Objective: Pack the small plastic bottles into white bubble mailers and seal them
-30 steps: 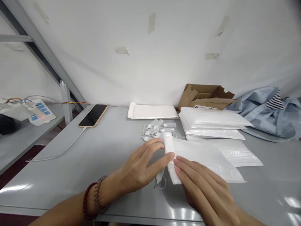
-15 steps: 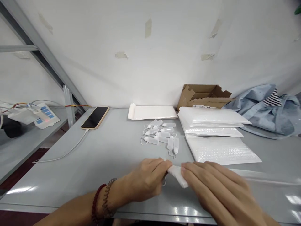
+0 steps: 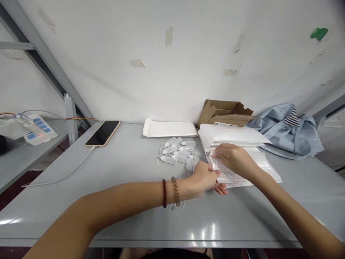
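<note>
Now pinches a white bubble mailer (image 3: 231, 176) near its left edge, between thumb and fingers of the right hand (image 3: 234, 160). Curls the left hand (image 3: 206, 178) in at the same mailer's near left corner, with some fingers partly hidden; cannot tell that grip's exact state. Find the pinched mailer on the right half of the grey table (image 3: 134, 162), at the near side of stacked white mailers (image 3: 237, 135). See also, just beyond the left hand, a loose cluster of small translucent bottles (image 3: 169, 160), mostly lying flat. Behind them, near the wall, note a flat white packet (image 3: 172, 129); behind the stack, an open cardboard box (image 3: 226, 111) beside blue fabric (image 3: 277, 122). Far left, spot a phone (image 3: 102, 133) plugged into a white cable (image 3: 75, 168).
</note>
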`<state>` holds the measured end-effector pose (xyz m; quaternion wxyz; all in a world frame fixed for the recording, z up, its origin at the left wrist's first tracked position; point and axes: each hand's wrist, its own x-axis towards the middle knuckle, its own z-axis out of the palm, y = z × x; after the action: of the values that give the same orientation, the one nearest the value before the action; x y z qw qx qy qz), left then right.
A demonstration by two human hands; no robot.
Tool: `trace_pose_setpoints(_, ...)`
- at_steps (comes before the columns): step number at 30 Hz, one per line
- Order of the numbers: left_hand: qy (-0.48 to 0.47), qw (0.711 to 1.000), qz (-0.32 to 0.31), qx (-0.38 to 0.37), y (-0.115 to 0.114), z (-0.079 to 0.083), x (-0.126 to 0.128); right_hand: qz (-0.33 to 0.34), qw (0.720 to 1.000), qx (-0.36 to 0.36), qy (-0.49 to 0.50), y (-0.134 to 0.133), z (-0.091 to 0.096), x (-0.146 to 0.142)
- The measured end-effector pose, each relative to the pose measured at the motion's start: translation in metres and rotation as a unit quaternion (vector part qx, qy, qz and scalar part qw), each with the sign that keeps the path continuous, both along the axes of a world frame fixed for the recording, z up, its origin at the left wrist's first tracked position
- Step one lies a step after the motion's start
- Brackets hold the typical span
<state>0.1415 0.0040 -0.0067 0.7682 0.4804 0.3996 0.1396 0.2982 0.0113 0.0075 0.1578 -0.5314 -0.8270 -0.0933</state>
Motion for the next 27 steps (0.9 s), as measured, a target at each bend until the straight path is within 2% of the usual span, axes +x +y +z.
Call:
trace_pose_setpoints(5, 0.011, 1.000, -0.004, -0.004, 0.007, -0.007, 0.012, -0.064, 0.995, 0.074, -0.001, -0.010, -0.024, 0.001)
trace_pose_setpoints(11, 0.027, 0.999, -0.022, 0.015, 0.010, -0.012, 0.009, -0.129, 0.987, 0.087, 0.023, -0.020, -0.037, 0.001)
trace_pose_setpoints(17, 0.031, 0.999, -0.029, 0.020, 0.006, -0.002, 0.005, -0.155, 0.982, 0.094, 0.057, -0.016, -0.047, -0.002)
trace_pose_setpoints(22, 0.019, 0.997, -0.069, 0.036, 0.000, 0.010, -0.024, -0.146, 0.982, 0.111, 0.051, -0.016, -0.050, -0.005)
trace_pose_setpoints(24, -0.007, 0.997, -0.045, 0.059, 0.003, 0.012, -0.042, -0.139, 0.982, 0.120, 0.051, -0.016, -0.048, -0.005)
trace_pose_setpoints(27, 0.023, 0.986, 0.027, 0.164, 0.019, 0.014, -0.075, -0.132, 0.980, 0.140, 0.059, -0.017, -0.041, -0.007)
